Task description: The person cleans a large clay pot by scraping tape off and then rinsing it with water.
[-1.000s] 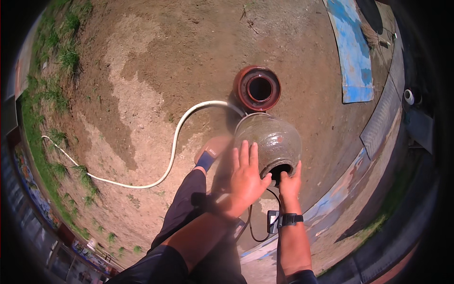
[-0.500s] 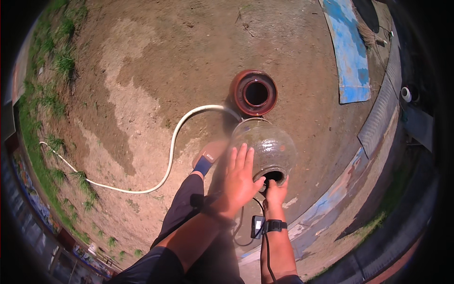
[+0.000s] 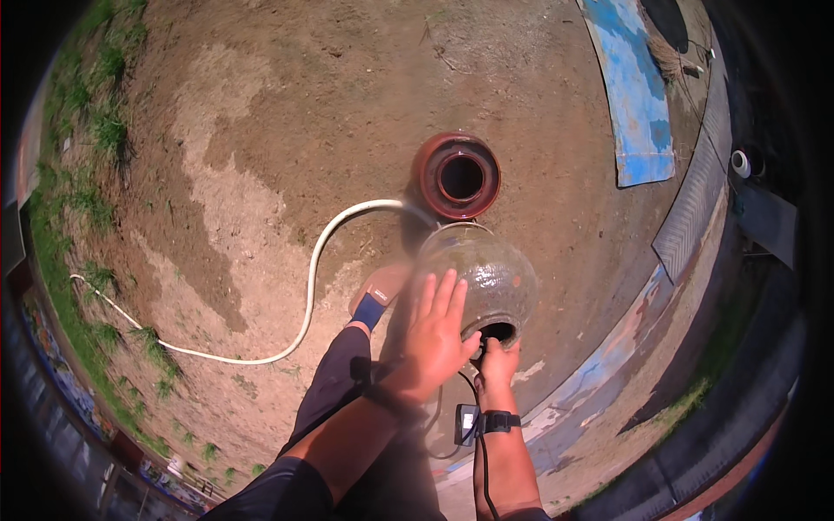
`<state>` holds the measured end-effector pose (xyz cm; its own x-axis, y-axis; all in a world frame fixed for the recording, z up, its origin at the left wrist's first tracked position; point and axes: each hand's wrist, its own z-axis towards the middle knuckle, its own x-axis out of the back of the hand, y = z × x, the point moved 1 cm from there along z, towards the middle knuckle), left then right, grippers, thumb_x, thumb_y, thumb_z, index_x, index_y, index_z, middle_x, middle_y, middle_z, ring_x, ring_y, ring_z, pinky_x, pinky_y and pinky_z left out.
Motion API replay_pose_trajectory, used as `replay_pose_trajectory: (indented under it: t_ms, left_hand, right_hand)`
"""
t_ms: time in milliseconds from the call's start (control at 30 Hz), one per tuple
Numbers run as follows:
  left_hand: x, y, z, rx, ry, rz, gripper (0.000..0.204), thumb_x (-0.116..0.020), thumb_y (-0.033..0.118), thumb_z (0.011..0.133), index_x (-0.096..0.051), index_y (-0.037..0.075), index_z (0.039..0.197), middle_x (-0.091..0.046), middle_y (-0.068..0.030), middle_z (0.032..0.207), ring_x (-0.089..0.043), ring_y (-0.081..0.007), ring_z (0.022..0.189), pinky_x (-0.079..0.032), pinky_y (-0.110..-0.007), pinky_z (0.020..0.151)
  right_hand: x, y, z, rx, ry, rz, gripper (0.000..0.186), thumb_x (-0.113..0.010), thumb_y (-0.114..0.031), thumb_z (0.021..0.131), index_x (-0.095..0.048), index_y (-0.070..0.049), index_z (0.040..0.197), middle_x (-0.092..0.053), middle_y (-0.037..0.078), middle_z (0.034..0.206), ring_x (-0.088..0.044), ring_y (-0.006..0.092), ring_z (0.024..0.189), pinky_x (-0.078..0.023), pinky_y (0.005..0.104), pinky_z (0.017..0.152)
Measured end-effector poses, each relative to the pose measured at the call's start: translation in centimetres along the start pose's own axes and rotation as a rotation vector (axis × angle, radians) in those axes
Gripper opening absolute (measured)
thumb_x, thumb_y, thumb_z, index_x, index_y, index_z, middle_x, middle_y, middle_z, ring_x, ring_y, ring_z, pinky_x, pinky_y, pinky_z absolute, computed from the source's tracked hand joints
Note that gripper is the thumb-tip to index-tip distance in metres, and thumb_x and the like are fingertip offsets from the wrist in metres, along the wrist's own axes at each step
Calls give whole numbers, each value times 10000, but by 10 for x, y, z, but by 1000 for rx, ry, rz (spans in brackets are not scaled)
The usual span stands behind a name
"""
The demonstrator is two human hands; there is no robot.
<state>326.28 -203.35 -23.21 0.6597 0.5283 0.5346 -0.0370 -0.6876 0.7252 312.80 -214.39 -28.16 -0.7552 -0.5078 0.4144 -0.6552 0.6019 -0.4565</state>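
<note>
A large grey-green glazed jar (image 3: 497, 276) lies tilted on the dirt, its dark mouth turned toward me. My left hand (image 3: 434, 334) rests flat against the jar's left side, fingers stretched out. At the mouth, my right hand (image 3: 497, 366) grips the near rim; some of its fingers are hidden. Just beyond the jar a red-brown glazed jar (image 3: 492, 180) stands upright with its round opening facing up. A white hose (image 3: 311, 291) curves in from the left and ends near the far side of the grey-green jar.
My shoe (image 3: 382, 285) is planted left of the jar. A black cable with a small dark box (image 3: 466, 425) hangs by my right wrist. Far right lie a blue weathered sheet (image 3: 641, 104) and a ridged grey strip (image 3: 692, 217). Grass (image 3: 91, 204) edges the left.
The view has shifted slightly, so the scene sits a little farther left. Both hands keep their places on the grey-green jar, which shows no clear movement of its own.
</note>
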Motion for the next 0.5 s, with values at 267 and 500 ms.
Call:
replay_pose_trajectory:
  t_ms: [267,500]
  left_hand:
    - [0,-6,0,31,-42,58,875,-818,267,764,-410,6,1492,-320,-200,1602,-251,-425,1500,-290,-453,1211]
    - [2,-12,-1,10,-45,59,939,-853,320,743,-397,7,1501,-313,-202,1605,-262,-403,1503,-297,-449,1209]
  right_hand:
    - [-8,-6,-11,-51,18,35,917,-576,-15,872,-73,-147,1627,-634,156,1178,-690,235,837,-564,386,565]
    - [2,-11,-7,-82,2,-65,912,-622,-54,885,-87,-136,1620,-638,149,1108,-656,204,756,-560,366,563]
